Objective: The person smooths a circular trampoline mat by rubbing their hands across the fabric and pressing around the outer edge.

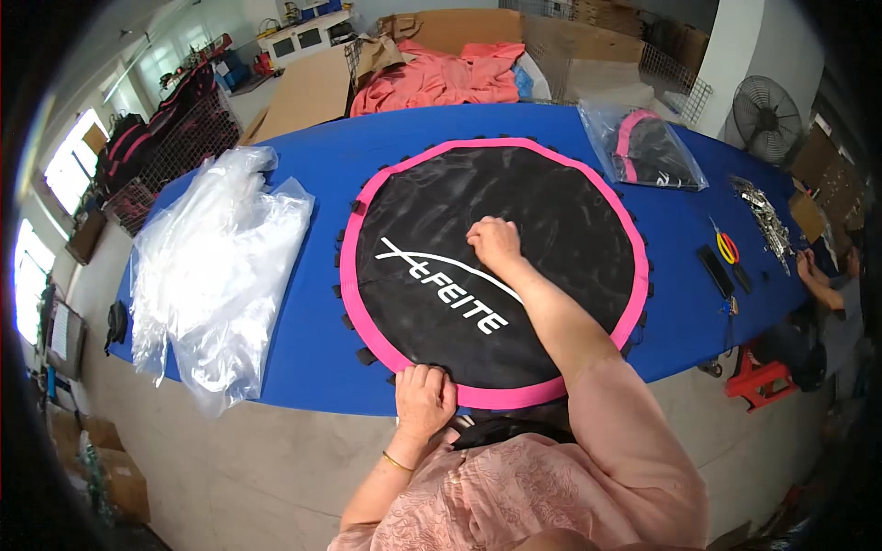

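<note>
A round black trampoline mat (450, 197) with a pink border and black edge loops lies flat on the blue table. White lettering, "FEITE" being its readable part, runs across it at a slant. My left hand (425, 401) is closed over the mat's near edge, fingers curled on the pink border, the thumb hidden. Over the mat's middle, my right hand (496, 241) has its fingers curled in; whatever they hold, if anything, is hidden.
Clear plastic bags (220, 275) are piled at the left of the blue table (317, 147). A bagged mat (643, 151) lies at the far right, with metal pieces (764, 220) and yellow-red-handled scissors (728, 248) nearer. A co-worker's arm (819, 283) is at the right edge.
</note>
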`<control>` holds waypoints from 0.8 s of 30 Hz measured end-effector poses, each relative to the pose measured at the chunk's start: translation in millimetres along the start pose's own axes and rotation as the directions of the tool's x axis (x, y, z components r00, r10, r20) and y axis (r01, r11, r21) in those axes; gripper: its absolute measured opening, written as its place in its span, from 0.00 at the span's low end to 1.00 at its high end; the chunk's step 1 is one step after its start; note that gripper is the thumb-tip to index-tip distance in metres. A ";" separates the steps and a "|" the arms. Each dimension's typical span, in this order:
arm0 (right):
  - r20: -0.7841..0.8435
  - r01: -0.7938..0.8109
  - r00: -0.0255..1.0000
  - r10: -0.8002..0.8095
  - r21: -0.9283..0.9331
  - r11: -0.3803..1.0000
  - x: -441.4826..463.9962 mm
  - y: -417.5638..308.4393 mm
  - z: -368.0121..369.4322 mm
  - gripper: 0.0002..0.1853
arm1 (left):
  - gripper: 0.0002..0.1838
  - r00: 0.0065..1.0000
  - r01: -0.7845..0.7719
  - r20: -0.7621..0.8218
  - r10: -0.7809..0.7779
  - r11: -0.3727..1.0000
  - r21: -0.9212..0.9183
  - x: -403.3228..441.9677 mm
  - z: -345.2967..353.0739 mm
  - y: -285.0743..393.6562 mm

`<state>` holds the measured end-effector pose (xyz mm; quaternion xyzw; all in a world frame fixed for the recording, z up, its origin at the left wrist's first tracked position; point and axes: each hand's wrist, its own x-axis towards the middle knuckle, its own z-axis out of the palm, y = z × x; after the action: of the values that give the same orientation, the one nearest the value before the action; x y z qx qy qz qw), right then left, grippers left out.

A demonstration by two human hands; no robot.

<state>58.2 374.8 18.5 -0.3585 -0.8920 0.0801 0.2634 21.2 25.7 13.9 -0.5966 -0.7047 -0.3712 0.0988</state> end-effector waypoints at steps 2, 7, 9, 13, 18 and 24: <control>-0.004 -0.095 0.996 0.095 -0.062 0.994 9.8 12.6 -6.4 0.04 | 0.05 1.000 -0.001 -0.006 0.001 1.000 0.000 -0.9 -0.3 -1.0; -0.081 -0.151 0.984 0.160 0.110 0.982 19.5 38.3 0.2 0.03 | 0.05 1.000 0.005 -0.007 -0.005 1.000 -0.003 0.1 0.6 1.2; -0.026 -0.108 0.993 0.111 0.094 0.990 14.7 18.1 -1.4 0.04 | 0.05 1.000 0.003 -0.013 -0.003 1.000 -0.004 0.6 1.5 0.8; -0.028 0.001 1.000 0.002 0.083 0.997 13.3 8.4 5.4 0.03 | 0.05 1.000 -0.012 -0.015 0.012 1.000 -0.008 2.0 -0.1 0.3; -0.058 -0.130 0.990 0.128 -0.037 0.991 22.6 63.9 -13.2 0.05 | 0.05 1.000 -0.015 -0.015 0.015 1.000 0.012 1.9 -0.5 1.7; -0.111 -0.330 0.938 0.328 0.004 0.944 28.6 117.7 -27.4 0.03 | 0.05 1.000 -0.016 -0.011 0.016 1.000 0.000 1.5 0.7 1.1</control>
<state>125.7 479.0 14.5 -0.5083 -0.8041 0.0967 0.2926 22.0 27.4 14.7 -0.6001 -0.6994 -0.3736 0.1058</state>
